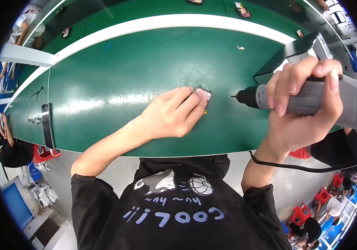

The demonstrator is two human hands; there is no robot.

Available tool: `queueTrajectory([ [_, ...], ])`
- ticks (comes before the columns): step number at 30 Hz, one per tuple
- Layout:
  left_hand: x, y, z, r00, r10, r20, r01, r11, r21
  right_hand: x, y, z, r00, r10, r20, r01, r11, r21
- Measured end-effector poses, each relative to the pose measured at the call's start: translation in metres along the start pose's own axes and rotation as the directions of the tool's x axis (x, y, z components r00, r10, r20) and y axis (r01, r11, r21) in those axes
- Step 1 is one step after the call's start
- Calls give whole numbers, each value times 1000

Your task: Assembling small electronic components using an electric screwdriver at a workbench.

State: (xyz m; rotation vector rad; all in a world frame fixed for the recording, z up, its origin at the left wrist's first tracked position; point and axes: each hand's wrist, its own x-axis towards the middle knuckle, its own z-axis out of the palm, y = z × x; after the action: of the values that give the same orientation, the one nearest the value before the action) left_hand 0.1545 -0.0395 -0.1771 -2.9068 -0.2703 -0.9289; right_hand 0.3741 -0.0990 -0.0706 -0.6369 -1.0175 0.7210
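Note:
On the green tabletop my left hand (172,110) holds down a small dark-framed electronic part (204,93) with a pinkish-white inside and a bit of yellow at its lower edge. My fingers cover much of it. My right hand (305,85) is wrapped round a grey electric screwdriver (307,100), raised over the table at the right. The driver lies level, its black nose and thin bit pointing left toward the part, with a gap between them. A black cord (312,168) hangs from the driver and loops under my right wrist.
A black box-like stand (289,56) is at the right rear. At the left lie a black phone-like bar (46,125) and a thin wire frame (33,109). Beyond the white rail (166,21), a conveyor carries several small parts (243,11). Other people sit at both sides.

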Motion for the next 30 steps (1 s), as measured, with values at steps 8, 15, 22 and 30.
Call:
queueTrajectory([
  [8, -2, 2, 0, 1000, 22, -9, -22, 999, 28, -8, 26, 13, 998, 62, -19, -61, 997, 53],
  [15, 1, 2, -1, 998, 59, -31, -57, 996, 71, -10, 32, 18, 997, 58, 52, -59, 998, 14],
  [22, 2, 3, -4, 999, 21, 34, -23, 998, 56, -11, 38, 17, 995, 98, 28, -98, 995, 14],
  [30, 4, 6, -5, 999, 12, 39, -13, 999, 36, -12, 39, 17, 994, 98, 43, -98, 995, -11],
])
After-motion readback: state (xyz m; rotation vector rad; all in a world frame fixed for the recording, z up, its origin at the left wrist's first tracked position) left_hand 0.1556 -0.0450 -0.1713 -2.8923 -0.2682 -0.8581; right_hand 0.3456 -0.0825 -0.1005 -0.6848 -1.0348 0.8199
